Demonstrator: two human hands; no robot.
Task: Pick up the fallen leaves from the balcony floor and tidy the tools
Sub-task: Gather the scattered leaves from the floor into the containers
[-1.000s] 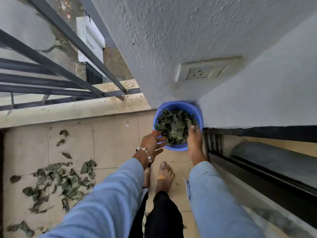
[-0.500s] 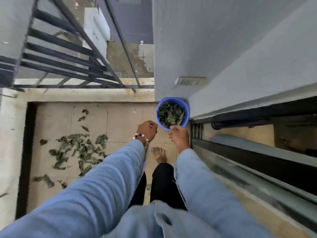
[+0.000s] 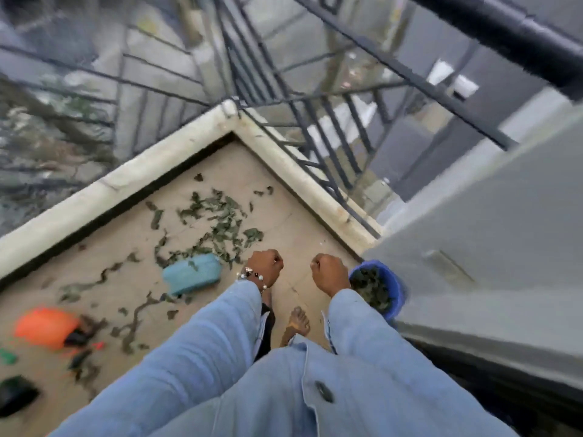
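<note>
Leaves [image 3: 217, 222] scattered on floor beyond left grip [image 3: 264, 267]; both grips, right [image 3: 329, 274] included, fisted, empty.

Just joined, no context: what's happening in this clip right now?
A person is clearing leaves off a balcony floor. Both the left hand and right hand are curled into loose fists and hold nothing. A blue bucket by the wall already holds leaves. Many fallen leaves still lie on the tiles, around a light blue box-like object. Blurred orange and dark items lie at far left.
</note>
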